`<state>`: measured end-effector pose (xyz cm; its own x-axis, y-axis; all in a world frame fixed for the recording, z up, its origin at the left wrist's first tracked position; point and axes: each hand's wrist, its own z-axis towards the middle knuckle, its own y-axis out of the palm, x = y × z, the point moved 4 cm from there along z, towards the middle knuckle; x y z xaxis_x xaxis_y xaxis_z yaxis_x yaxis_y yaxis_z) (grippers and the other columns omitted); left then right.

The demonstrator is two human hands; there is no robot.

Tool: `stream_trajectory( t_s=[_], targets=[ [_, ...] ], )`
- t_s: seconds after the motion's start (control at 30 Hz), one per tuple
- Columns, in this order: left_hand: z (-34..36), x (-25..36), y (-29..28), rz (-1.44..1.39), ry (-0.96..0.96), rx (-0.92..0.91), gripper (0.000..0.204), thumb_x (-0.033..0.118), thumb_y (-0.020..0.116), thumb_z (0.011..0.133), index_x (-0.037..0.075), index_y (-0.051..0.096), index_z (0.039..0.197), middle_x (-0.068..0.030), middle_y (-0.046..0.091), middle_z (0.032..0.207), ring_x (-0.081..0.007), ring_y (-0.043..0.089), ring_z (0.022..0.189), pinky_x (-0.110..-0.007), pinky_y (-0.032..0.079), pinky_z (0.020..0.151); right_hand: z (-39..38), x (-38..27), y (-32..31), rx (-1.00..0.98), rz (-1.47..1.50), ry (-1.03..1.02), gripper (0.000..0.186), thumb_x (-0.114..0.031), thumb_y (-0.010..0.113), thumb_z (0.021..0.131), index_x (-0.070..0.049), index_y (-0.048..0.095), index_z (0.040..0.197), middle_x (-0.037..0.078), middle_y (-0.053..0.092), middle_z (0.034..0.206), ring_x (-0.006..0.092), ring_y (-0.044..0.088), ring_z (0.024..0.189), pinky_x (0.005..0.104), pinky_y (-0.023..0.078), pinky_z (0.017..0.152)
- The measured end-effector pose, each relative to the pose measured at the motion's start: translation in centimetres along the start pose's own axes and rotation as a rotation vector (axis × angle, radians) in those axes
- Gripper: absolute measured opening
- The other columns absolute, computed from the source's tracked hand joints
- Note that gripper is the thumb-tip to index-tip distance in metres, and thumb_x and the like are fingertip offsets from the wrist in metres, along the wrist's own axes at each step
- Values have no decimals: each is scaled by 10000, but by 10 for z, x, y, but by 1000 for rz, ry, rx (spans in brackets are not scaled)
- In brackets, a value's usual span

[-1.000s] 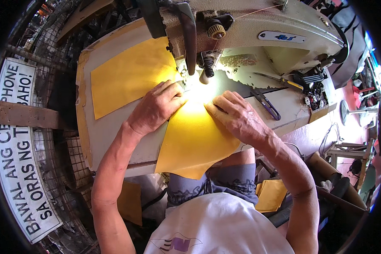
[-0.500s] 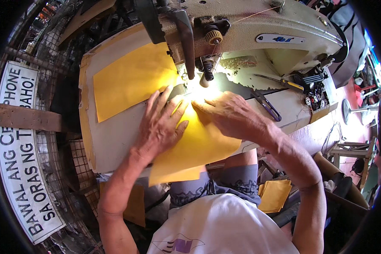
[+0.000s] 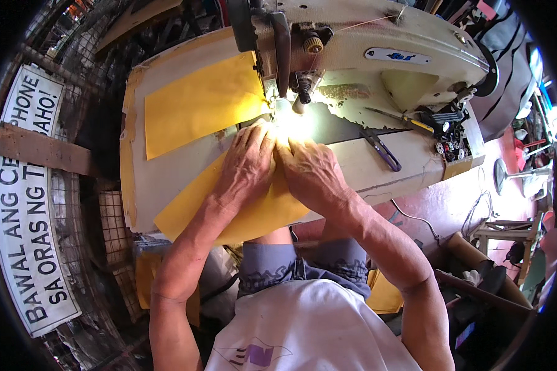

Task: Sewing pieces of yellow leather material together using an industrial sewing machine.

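A yellow sheet [image 3: 260, 213], leather-like or fabric, lies in front of the needle of a beige sewing machine [image 3: 353, 37]. Its far edge runs into the lamp's bright glare, and its near part hangs over the table's front edge. My left hand [image 3: 250, 154] is closed on that far edge, fingers bunched together. Close beside it, my right hand [image 3: 312, 166] also grips the edge with its fingers bent. Glare partly hides the fingertips of both. Another yellow sheet [image 3: 198, 108] rests flat on the table to the left of the presser foot.
Thread snips [image 3: 382, 148] and a yellow-handled screwdriver [image 3: 414, 123] lie right of the needle. Farther right sits a tray of bobbins [image 3: 453, 145]. More yellow sheets [image 3: 384, 294] are beside my right thigh. A wire mesh with a white sign [image 3: 34, 204] stands on the left.
My hands have come closer together at the needle, and my left fingers have gone from spread to bunched. The near part of the held sheet has swung left.
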<state>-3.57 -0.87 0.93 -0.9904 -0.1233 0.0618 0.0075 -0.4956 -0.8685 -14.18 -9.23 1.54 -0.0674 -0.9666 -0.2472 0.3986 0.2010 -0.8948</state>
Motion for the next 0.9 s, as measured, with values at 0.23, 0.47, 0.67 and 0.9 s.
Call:
stream_trajectory(
  t_s=[0.23, 0.47, 0.67, 0.9],
  targets=[
    [-1, 10, 5, 69, -103, -48, 291, 171, 643, 875, -23, 658, 1092, -170, 638, 1206, -316, 542, 1262, -571, 291, 1165, -58, 5, -21, -71, 71, 84, 640, -115, 620, 762, 60, 505, 1367, 96, 532, 930, 257, 575, 898, 376, 502, 802],
    [6, 20, 11, 163, -274, 57, 238, 283, 734, 857, 59, 735, 935, -91, 697, 1131, -331, 540, 1286, -576, 268, 1167, -64, -1, -32, -124, -147, 17, 661, -154, 613, 784, 79, 490, 1390, 62, 533, 960, 201, 553, 877, 341, 494, 804],
    [-2, 20, 16, 190, -315, 79, 293, 327, 767, 826, 83, 741, 986, -78, 695, 1180, -326, 532, 1298, -558, 284, 1161, -61, 2, -28, -150, -132, 20, 584, -138, 605, 813, 60, 527, 1357, 52, 553, 953, 177, 575, 875, 310, 497, 753],
    [0, 25, 13, 262, -279, 21, 438, 406, 761, 828, 32, 710, 1052, -104, 675, 1204, -339, 526, 1295, -561, 295, 1150, -61, 1, -32, -164, -95, 17, 506, -116, 597, 822, 56, 563, 1297, 54, 551, 946, 182, 582, 867, 332, 505, 746]
  ],
)
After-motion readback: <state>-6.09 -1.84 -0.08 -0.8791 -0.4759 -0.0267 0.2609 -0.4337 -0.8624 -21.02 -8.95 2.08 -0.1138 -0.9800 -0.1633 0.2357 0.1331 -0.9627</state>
